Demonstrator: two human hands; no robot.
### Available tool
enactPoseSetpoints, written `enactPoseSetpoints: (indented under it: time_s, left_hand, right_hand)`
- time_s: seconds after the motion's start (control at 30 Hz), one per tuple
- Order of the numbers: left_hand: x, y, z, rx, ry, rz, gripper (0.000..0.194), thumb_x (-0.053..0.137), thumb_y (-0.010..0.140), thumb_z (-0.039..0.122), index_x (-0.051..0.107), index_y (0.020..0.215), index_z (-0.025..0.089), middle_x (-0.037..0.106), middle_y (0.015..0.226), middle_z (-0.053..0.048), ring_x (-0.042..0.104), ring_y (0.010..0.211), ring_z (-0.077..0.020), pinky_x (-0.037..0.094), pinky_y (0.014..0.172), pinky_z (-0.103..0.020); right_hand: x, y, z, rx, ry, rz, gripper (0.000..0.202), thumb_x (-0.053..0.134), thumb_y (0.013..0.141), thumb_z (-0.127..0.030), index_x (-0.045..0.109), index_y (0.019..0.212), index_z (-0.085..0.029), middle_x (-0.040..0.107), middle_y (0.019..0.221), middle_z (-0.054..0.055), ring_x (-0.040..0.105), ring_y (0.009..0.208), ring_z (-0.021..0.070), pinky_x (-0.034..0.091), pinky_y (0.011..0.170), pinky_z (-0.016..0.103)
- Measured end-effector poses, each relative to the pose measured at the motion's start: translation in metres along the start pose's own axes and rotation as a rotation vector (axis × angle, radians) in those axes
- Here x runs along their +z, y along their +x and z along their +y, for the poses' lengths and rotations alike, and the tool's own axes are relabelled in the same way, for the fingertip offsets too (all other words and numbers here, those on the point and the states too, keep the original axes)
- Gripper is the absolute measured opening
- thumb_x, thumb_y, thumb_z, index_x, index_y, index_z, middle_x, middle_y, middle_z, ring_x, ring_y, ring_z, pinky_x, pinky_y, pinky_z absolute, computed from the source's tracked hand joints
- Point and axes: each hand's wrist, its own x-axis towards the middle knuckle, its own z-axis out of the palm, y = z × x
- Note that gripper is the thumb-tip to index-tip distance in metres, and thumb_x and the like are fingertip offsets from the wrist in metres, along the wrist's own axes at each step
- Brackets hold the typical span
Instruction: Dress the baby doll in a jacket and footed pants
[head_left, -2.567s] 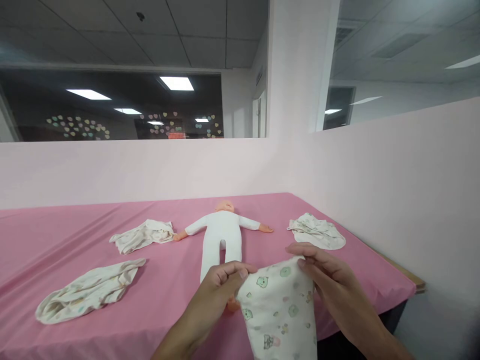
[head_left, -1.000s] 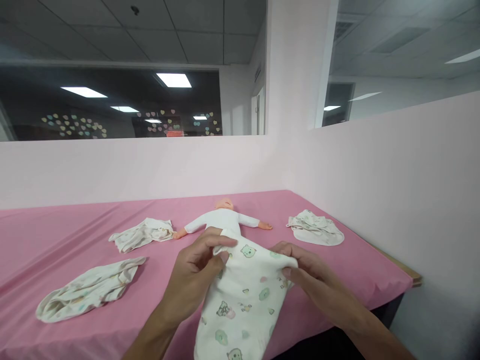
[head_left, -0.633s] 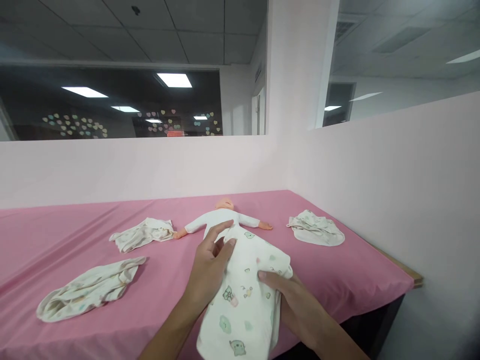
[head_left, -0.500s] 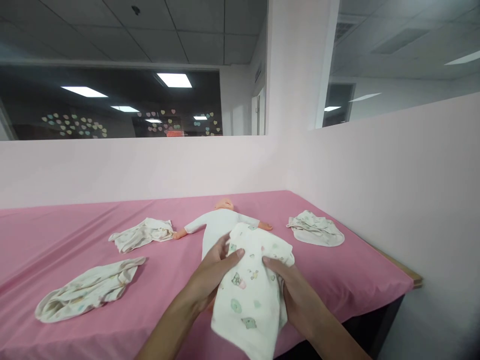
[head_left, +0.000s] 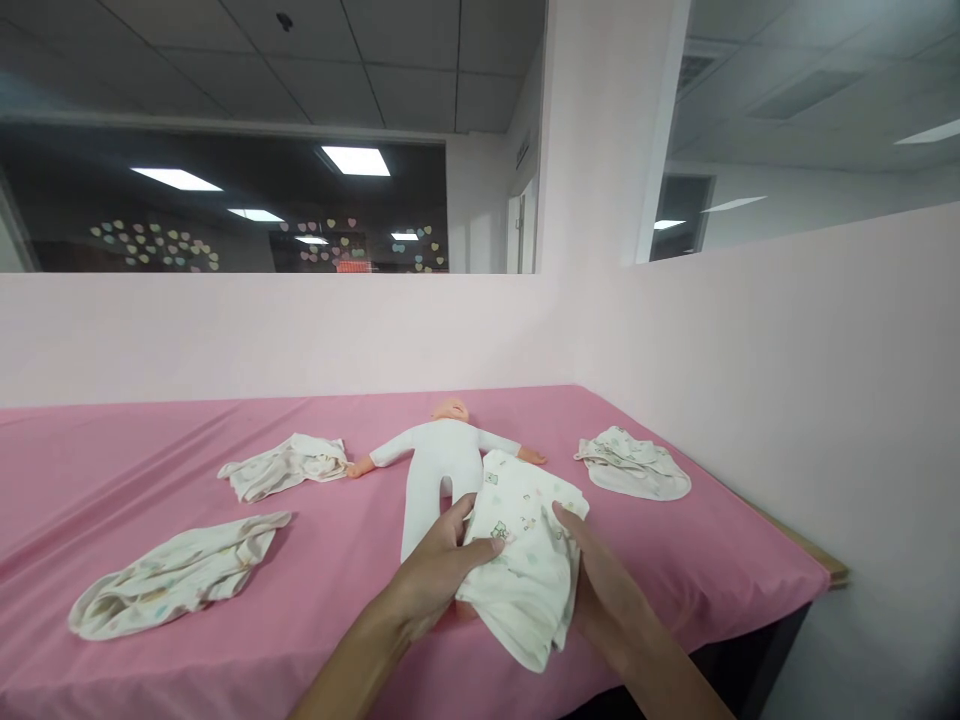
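Between my two hands is a white baby garment (head_left: 521, 560) with small green and pink prints, gathered in loose folds. My left hand (head_left: 454, 555) grips its left edge, thumb on top and fingers underneath. On the opposite edge, my right hand (head_left: 596, 565) pinches the cloth the same way. A baby doll (head_left: 442, 450) in a white bodysuit lies on its back behind the garment, arms spread. The garment covers one of the doll's legs.
A pink sheet (head_left: 337, 600) covers the table. Crumpled printed baby clothes lie around the doll: one beside its arm (head_left: 289, 467), one at the front left (head_left: 180, 577), one at the right (head_left: 634, 463). Pale walls (head_left: 787, 370) stand behind and to the right.
The garment has been bunched up shorter, and its lower end has risen. My left hand has shifted slightly right. More of the doll's legs shows now.
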Motion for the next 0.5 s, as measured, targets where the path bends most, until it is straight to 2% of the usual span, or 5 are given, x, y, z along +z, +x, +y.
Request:
enactPoseSetpoints:
  time_s: [0.1, 0.2, 0.3, 0.43, 0.5]
  left_hand:
    - [0.002, 0.001, -0.001, 0.015, -0.006, 0.009, 0.063, 0.069, 0.083, 0.023, 0.042, 0.140, 0.019, 0.063, 0.126, -0.012, 0.054, 0.124, -0.0239, 0.048, 0.095, -0.033]
    - [0.005, 0.000, 0.001, -0.009, 0.005, -0.031, 0.060, 0.070, 0.082, 0.027, 0.046, 0.137, 0.017, 0.062, 0.128, -0.013, 0.059, 0.119, -0.0254, 0.050, 0.094, -0.035]
    - [0.005, 0.002, -0.002, -0.023, -0.002, 0.023, 0.060, 0.073, 0.080, 0.033, 0.051, 0.134, 0.018, 0.057, 0.135, -0.014, 0.058, 0.119, -0.0270, 0.052, 0.093, -0.034]
    - [-0.002, 0.001, -0.009, 0.005, -0.077, 0.135, 0.069, 0.072, 0.082, 0.035, 0.043, 0.142, 0.023, 0.033, 0.154, -0.013, 0.050, 0.129, -0.0269, 0.052, 0.095, -0.033]
    - [-0.005, -0.004, -0.011, 0.006, -0.103, 0.137, 0.069, 0.070, 0.084, 0.037, 0.040, 0.145, 0.026, 0.030, 0.155, -0.012, 0.054, 0.124, -0.0259, 0.053, 0.094, -0.035]
  right_hand:
    - [0.007, -0.005, 0.007, -0.014, 0.017, -0.024, 0.060, 0.051, 0.087, -0.056, 0.053, 0.133, -0.017, 0.072, 0.106, 0.013, 0.066, 0.106, 0.0310, 0.054, 0.084, 0.044]
    - [0.009, -0.009, 0.011, -0.026, 0.060, -0.005, 0.056, 0.058, 0.085, -0.050, 0.054, 0.131, -0.017, 0.072, 0.107, 0.013, 0.066, 0.104, 0.0308, 0.054, 0.084, 0.043]
    - [0.002, -0.005, 0.009, -0.037, 0.059, 0.055, 0.052, 0.064, 0.082, -0.041, 0.055, 0.129, -0.019, 0.070, 0.113, 0.012, 0.067, 0.103, 0.0304, 0.055, 0.083, 0.042]
    - [-0.019, 0.031, -0.005, -0.043, -0.062, 0.073, 0.044, 0.062, 0.081, -0.039, 0.060, 0.121, -0.020, 0.069, 0.117, 0.012, 0.068, 0.100, 0.0299, 0.055, 0.081, 0.042]
    - [-0.032, 0.063, -0.019, -0.125, -0.183, 0.121, 0.041, 0.062, 0.081, -0.035, 0.061, 0.119, -0.019, 0.070, 0.111, 0.012, 0.068, 0.097, 0.0289, 0.056, 0.080, 0.041]
